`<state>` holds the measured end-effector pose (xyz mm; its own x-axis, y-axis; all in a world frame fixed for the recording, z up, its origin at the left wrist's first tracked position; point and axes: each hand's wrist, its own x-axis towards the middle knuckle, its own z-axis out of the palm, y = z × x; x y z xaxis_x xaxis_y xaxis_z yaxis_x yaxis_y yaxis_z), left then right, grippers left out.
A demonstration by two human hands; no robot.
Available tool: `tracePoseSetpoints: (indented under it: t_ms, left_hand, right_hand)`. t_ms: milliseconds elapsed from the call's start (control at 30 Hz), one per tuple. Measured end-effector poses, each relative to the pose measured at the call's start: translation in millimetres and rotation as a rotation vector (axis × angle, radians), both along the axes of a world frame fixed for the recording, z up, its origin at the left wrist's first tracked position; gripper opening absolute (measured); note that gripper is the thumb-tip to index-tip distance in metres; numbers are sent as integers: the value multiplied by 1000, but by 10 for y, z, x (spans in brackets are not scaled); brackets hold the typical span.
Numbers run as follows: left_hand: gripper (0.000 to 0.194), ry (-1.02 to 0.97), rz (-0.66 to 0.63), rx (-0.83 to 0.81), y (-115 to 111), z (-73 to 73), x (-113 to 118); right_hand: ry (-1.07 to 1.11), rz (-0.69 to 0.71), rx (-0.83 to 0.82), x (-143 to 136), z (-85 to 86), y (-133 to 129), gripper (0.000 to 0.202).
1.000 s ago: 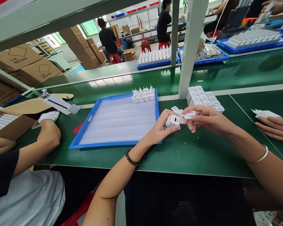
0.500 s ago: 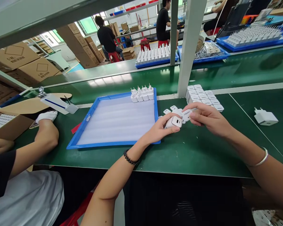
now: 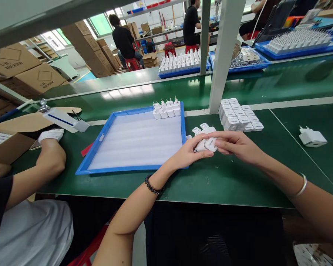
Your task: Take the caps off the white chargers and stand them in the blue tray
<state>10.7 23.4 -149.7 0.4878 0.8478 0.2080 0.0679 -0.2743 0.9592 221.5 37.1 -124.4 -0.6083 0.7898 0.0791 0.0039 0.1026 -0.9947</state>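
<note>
My left hand [image 3: 184,153] is closed around a white plug charger [image 3: 200,146], held low over the green bench. Between the fingertips of my right hand [image 3: 238,146] is a small white printed plate [image 3: 211,144], laid against the charger's end face. It covers the ports there. Just behind my hands lie several loose white plates [image 3: 204,126], partly hidden by my fingers. Stacks of similar printed plates [image 3: 233,112] stand beyond my right hand. To the left, a blue-rimmed tray [image 3: 96,155] holds a short row of white chargers [image 3: 167,110], prongs up, in its far right corner.
Far right on the bench lies a single charger [image 3: 313,137]. A grey post [image 3: 224,59] rises behind the stacks. At left, a co-worker's gloved hand [image 3: 51,135] is near an open carton [image 3: 11,149]. Trays of chargers [image 3: 180,62] stand at the back.
My right hand has moved left and brought the printed plate onto the charger's port face, which showed before. My left hand keeps its hold on the charger.
</note>
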Motion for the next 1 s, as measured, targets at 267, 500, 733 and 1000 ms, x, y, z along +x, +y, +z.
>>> tracePoseSetpoints:
  t_ms: [267,500,733,1000]
  left_hand:
    - [46,-1,-13,-30,4,11,-16]
    - [48,0,-29,-30,8,8,-22]
    - [51,64,-11,-4,-7,40,-4]
    - [39,126,-38,64,-19,99,2]
  right_hand:
    - [-54,8,33,2,0,-7,49]
    - [-62,11,30,-12,22,-16,49]
    - [-92,18,59,4,48,-14,50]
    - [-57,41,-28,2,46,2,64]
